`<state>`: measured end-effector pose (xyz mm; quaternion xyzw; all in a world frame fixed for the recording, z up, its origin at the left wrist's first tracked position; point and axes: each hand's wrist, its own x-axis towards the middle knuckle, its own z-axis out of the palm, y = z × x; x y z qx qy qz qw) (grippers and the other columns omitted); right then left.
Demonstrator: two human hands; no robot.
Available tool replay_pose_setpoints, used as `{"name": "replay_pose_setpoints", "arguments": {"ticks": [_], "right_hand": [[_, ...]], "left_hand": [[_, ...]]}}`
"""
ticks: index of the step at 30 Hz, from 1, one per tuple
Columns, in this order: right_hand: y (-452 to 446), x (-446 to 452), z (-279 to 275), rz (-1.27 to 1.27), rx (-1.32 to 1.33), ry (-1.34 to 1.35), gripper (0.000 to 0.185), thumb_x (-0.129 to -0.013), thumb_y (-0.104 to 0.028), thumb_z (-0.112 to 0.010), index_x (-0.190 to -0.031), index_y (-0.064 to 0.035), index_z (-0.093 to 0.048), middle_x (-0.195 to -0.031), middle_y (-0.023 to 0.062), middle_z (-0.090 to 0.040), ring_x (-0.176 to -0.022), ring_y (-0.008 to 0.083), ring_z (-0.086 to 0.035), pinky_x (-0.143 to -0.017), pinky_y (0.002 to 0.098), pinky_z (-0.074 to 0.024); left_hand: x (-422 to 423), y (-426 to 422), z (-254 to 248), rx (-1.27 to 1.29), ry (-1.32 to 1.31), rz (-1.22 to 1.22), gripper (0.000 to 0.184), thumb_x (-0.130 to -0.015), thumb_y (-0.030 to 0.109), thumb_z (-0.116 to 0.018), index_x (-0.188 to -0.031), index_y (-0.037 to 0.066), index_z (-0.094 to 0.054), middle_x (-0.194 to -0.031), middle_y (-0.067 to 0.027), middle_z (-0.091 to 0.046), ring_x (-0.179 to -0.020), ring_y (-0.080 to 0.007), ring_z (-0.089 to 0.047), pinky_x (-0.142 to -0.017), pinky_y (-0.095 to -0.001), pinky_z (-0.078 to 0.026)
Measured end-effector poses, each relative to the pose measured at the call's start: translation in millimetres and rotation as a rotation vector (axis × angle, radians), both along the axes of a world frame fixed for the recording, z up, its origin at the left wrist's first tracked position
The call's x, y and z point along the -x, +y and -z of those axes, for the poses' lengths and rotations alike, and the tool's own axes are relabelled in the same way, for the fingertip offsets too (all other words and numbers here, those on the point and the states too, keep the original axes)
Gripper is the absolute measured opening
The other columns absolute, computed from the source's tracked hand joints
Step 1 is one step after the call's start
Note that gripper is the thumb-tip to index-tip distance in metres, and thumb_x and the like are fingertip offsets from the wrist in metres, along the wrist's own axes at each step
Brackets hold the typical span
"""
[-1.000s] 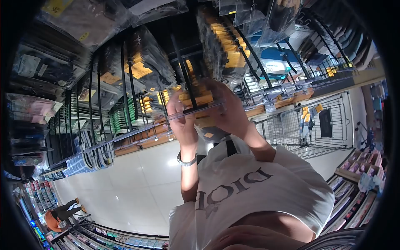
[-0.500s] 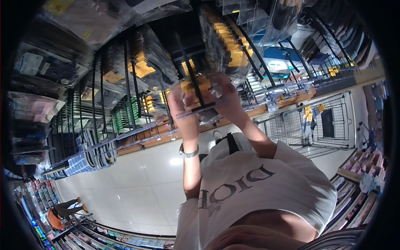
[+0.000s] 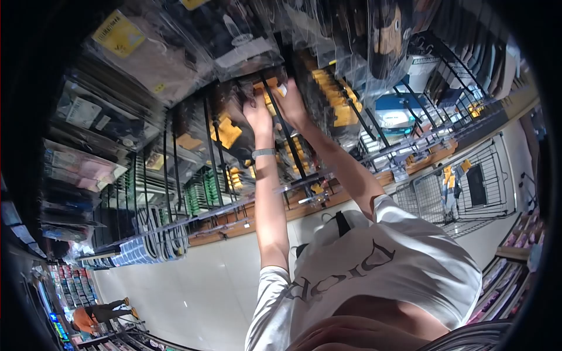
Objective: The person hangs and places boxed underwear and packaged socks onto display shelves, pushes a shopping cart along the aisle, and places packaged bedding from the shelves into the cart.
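Both arms reach up to a black display hook (image 3: 286,130). My left hand (image 3: 257,115), with a watch (image 3: 263,152) on its wrist, is closed at the left side of plastic packs with orange header cards (image 3: 267,84). On the other side of the hook, my right hand (image 3: 291,106) grips the same packs near a small white piece. My fingertips are partly hidden by the packs. More orange-tagged packs (image 3: 344,108) hang to the right, and others (image 3: 226,131) to the left.
A clear rail (image 3: 234,206) runs below the hooks. Behind my right arm stands a wire cart (image 3: 418,196) with orange-tagged items. Large bagged garments (image 3: 170,50) hang overhead. Far down the aisle at lower left is a person in an orange top (image 3: 85,320).
Both hands have moved up and deeper along the hook with the packs, away from the clear front rail. The arms are now stretched further, and the view has shifted.
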<state>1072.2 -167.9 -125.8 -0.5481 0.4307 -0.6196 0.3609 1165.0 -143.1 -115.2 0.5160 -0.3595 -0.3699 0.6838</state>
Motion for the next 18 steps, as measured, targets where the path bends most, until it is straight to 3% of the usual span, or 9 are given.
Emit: {"name": "replay_pose_setpoints", "arguments": {"ticks": [2,7,9,11,12,14,16,17,18], "right_hand": [[-11,-1,-6,0.008,-0.042,-0.017,0.052,-0.088,-0.029,-0.077,-0.120,0.0066,-0.056,-0.109,0.0288,-0.066,-0.108,0.0462,-0.063,-0.089,0.0443,-0.0499],[-8,2,-10,0.025,0.007,-0.016,0.054,-0.087,-0.030,-0.077,-0.121,0.0064,-0.056,-0.112,0.0287,-0.066,-0.109,0.0457,-0.062,-0.090,0.0454,-0.0497],[6,5,-15,-0.029,-0.033,-0.117,0.053,-0.087,-0.030,-0.077,-0.119,0.0060,-0.056,-0.115,0.0289,-0.064,-0.110,0.0458,-0.061,-0.092,0.0461,-0.0485],[13,1,-15,0.088,-0.100,0.036,0.053,-0.087,-0.029,-0.077,-0.121,0.0056,-0.055,-0.120,0.0282,-0.062,-0.115,0.0435,-0.058,-0.094,0.0458,-0.0469],[16,1,-14,0.147,-0.134,0.113,0.053,-0.087,-0.028,-0.077,-0.122,0.0054,-0.055,-0.123,0.0279,-0.060,-0.117,0.0424,-0.057,-0.095,0.0456,-0.0461],[68,12,-19,0.343,0.404,0.337,0.055,-0.086,-0.026,-0.076,-0.126,0.0051,-0.054,-0.126,0.0261,-0.059,-0.120,0.0400,-0.054,-0.098,0.0453,-0.0445],[85,1,16,0.484,0.570,0.262,0.058,-0.087,-0.021,-0.075,-0.133,0.0043,-0.050,-0.125,0.0209,-0.060,-0.115,0.0354,-0.058,-0.096,0.0422,-0.0471],[110,-2,14,0.213,0.504,0.017,0.057,-0.088,-0.015,-0.072,-0.135,0.0039,-0.047,-0.125,0.0181,-0.060,-0.109,0.0333,-0.061,-0.092,0.0394,-0.0500],[135,3,15,0.216,0.353,0.056,0.057,-0.089,-0.011,-0.070,-0.137,0.0037,-0.044,-0.125,0.0172,-0.061,-0.110,0.0314,-0.062,-0.093,0.0380,-0.0504]], "left_hand": [[-5,-19,5,0.060,-0.117,-0.032,0.037,-0.100,0.027,-0.065,-0.112,-0.007,-0.061,-0.105,-0.0071,-0.065,-0.096,-0.0145,-0.056,-0.088,-0.0303,-0.045],[-3,-14,5,0.069,-0.086,0.024,0.035,-0.101,0.026,-0.064,-0.109,-0.008,-0.061,-0.102,-0.0083,-0.067,-0.091,-0.0148,-0.057,-0.084,-0.0303,-0.046],[-1,-12,10,0.031,-0.118,-0.041,0.032,-0.099,0.025,-0.065,-0.106,-0.006,-0.060,-0.093,-0.0053,-0.064,-0.083,-0.0128,-0.055,-0.076,-0.0295,-0.046],[-1,-10,19,0.000,-0.135,-0.087,0.028,-0.097,0.023,-0.066,-0.101,-0.003,-0.060,-0.082,-0.0014,-0.059,-0.073,-0.0103,-0.053,-0.065,-0.0290,-0.046],[3,-3,18,0.015,-0.186,-0.060,0.035,-0.098,0.024,-0.065,-0.112,-0.006,-0.056,-0.095,-0.0071,-0.061,-0.085,-0.0157,-0.056,-0.075,-0.0313,-0.046],[7,22,21,0.048,-0.290,-0.013,0.053,-0.100,0.026,-0.064,-0.134,-0.012,-0.047,-0.121,-0.0185,-0.065,-0.109,-0.0264,-0.062,-0.096,-0.0360,-0.046],[15,66,22,0.036,-0.150,0.091,0.060,-0.101,0.023,-0.060,-0.144,-0.008,-0.032,-0.134,-0.0206,-0.053,-0.119,-0.0284,-0.055,-0.103,-0.0366,-0.042],[20,96,24,0.015,0.001,0.171,0.065,-0.101,0.021,-0.058,-0.149,-0.006,-0.024,-0.141,-0.0217,-0.047,-0.125,-0.0295,-0.052,-0.106,-0.0369,-0.040],[25,128,26,0.014,0.108,0.232,0.071,-0.101,0.020,-0.057,-0.154,-0.005,-0.016,-0.147,-0.0227,-0.042,-0.130,-0.0305,-0.049,-0.110,-0.0372,-0.038]]}}
